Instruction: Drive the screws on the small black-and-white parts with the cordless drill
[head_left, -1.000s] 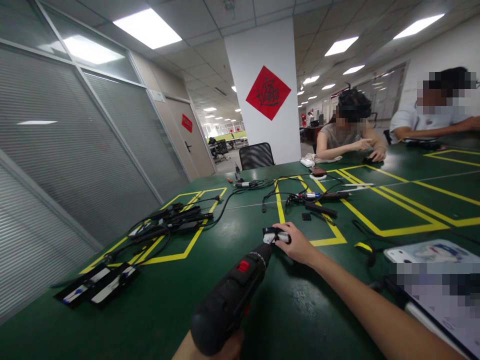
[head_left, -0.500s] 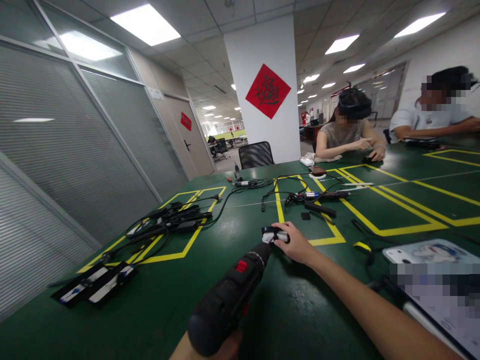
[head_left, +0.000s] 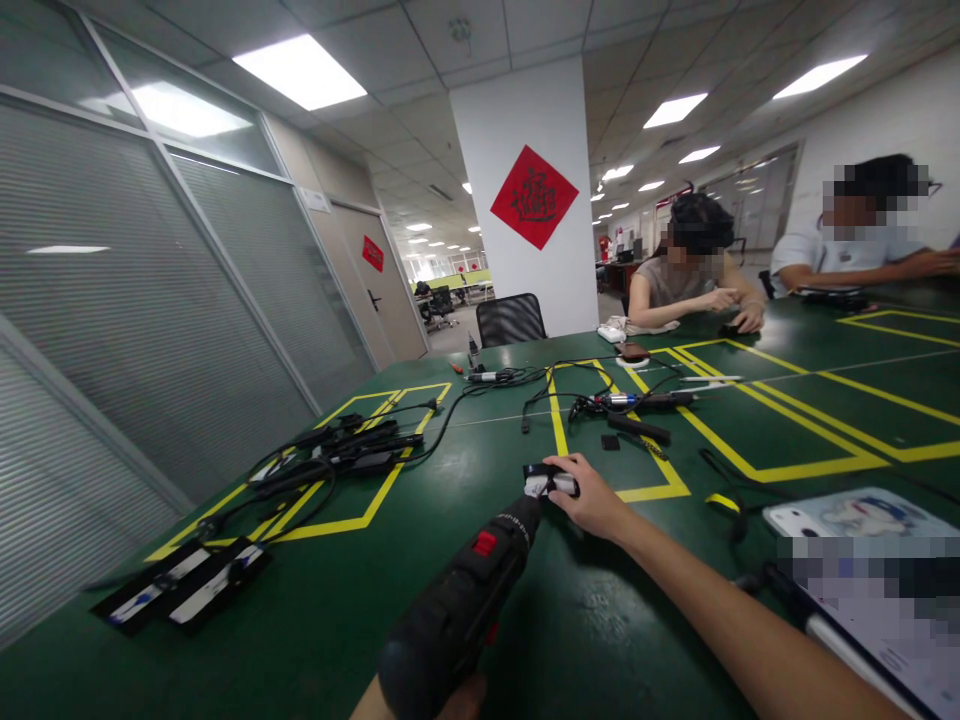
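Note:
My left hand [head_left: 459, 698] is wrapped round the handle of a black cordless drill [head_left: 454, 600] with red switches, mostly hidden beneath the drill's body. The drill points forward, away from me. At its front end is a small black-and-white part [head_left: 537, 480], pinched in the fingers of my right hand [head_left: 596, 497] low over the green table. The drill's tip meets or overlaps the part; the exact contact is too small to make out.
Black cables and adapters [head_left: 352, 445] lie at the left, with two black-and-white strips [head_left: 217, 585] nearer me. Pen-like tools [head_left: 637, 400] and a black bar [head_left: 637, 430] lie beyond my right hand. A phone [head_left: 862, 515] lies at the right. Two people [head_left: 682, 285] sit across the table.
The camera view has tilted up slightly, so the scene sits a little lower. Both hands keep their holds, and drill and part stay together.

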